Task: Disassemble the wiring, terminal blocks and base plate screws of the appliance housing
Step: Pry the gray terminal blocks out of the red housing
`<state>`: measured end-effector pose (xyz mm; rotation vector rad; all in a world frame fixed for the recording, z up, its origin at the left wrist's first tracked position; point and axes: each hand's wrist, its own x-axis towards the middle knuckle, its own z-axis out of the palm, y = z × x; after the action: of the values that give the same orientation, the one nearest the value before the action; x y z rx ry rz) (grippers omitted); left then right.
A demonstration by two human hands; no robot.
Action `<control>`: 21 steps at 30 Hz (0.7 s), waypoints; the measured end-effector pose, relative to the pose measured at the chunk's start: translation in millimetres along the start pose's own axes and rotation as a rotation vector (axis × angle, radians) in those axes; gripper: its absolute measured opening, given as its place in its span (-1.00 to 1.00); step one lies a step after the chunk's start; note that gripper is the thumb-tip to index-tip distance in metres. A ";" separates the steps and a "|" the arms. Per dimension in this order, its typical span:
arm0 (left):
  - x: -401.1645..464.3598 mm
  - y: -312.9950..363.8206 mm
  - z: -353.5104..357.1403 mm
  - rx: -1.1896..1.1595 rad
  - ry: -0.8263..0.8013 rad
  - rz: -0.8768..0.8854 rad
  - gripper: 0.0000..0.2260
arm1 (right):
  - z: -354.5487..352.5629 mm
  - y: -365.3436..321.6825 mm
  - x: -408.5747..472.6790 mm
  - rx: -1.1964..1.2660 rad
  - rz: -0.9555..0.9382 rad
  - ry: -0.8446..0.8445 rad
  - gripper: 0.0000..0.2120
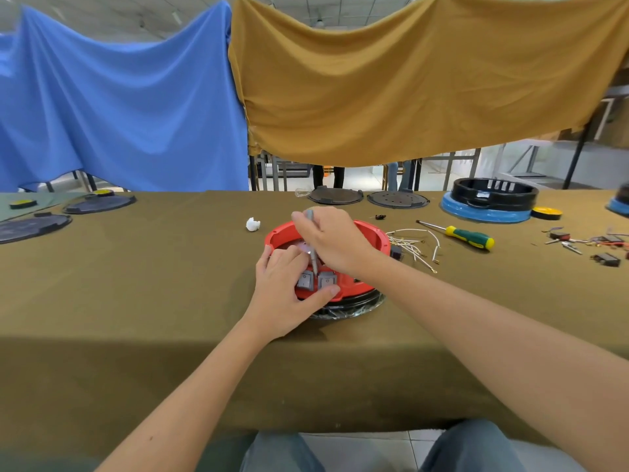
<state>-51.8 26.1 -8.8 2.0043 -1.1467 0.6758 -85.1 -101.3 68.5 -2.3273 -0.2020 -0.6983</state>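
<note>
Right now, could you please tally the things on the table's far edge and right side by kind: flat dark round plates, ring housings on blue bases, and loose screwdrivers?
Flat dark round plates: 4
Black ring housings on blue bases: 2, one whole, one cut off by the frame
Green-and-yellow-handled screwdriver lying loose: 1
Total: 7
</note>
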 end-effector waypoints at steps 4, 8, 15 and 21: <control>-0.9 -0.7 0.5 -0.008 0.017 -0.013 -0.64 | -17.4 18.2 -17.6 0.174 0.020 0.225 -0.55; -0.7 -4.7 0.4 0.010 0.009 -0.001 -0.64 | -25.5 27.1 -30.8 0.116 -0.035 0.252 -0.55; -1.2 -2.2 1.6 -0.001 0.006 -0.005 -0.65 | -10.6 26.2 -33.8 0.140 -0.051 0.308 -0.53; 0.4 -3.6 2.9 -0.025 0.003 -0.010 -0.64 | -8.3 20.8 -19.0 0.146 0.078 0.184 -0.54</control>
<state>-48.2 24.9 -11.3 1.9865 -1.1371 0.6563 -97.9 -121.6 51.5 -2.1073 -0.0765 -0.8251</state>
